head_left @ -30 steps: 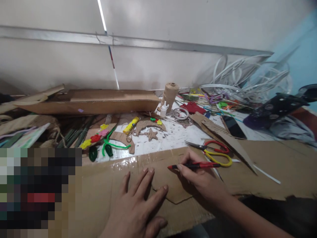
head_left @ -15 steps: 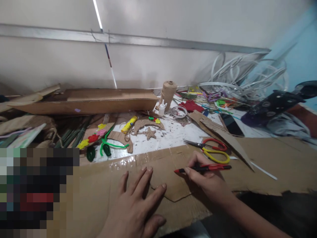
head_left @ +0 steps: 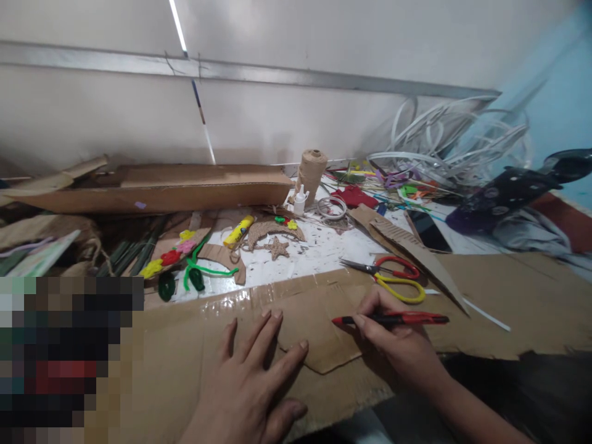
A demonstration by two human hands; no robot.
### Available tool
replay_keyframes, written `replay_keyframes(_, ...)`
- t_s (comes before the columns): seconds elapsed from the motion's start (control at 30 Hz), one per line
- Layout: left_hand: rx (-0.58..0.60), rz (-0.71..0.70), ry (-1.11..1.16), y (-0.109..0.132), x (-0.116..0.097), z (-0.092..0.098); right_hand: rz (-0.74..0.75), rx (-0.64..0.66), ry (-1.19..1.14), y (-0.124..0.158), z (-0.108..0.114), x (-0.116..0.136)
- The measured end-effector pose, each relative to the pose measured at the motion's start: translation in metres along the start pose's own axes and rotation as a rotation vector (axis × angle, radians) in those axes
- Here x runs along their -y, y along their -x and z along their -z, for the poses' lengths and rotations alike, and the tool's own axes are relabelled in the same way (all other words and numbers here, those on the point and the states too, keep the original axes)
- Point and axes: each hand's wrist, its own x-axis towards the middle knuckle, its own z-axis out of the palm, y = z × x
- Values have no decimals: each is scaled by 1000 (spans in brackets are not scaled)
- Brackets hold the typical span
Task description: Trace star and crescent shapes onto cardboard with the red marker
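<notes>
Over the cardboard, right hand grips a leftward-pointing red pen; left hand lies spread flat.

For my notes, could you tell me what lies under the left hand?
The left hand rests on a brown cardboard sheet and a pointed cardboard cut-out; the area beneath its palm is hidden.

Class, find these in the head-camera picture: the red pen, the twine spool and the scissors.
red pen [head_left: 407, 319], head view, on the red barrel
twine spool [head_left: 311, 176], head view, on the wound twine
scissors [head_left: 377, 269], head view, near the pivot
</notes>
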Motion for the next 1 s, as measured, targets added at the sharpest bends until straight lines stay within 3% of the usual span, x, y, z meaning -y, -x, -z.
replay_keyframes(0.17, 18, 15, 6, 2, -1, -1, -25, 104, 5, 4, -3, 9)
replay_keyframes(0.37, 94, 43, 89, 1, -3, 1, -175, 271, -55, 13, -27, 16)
replay_keyframes(0.6, 136, 63, 191, -1, -6, 4, -138, 248, -6, 14, -31, 8)
replay_keyframes(1.0, 117, 81, 158, 2, -8, 3, -239, 249, -74, 15, -33, 21)
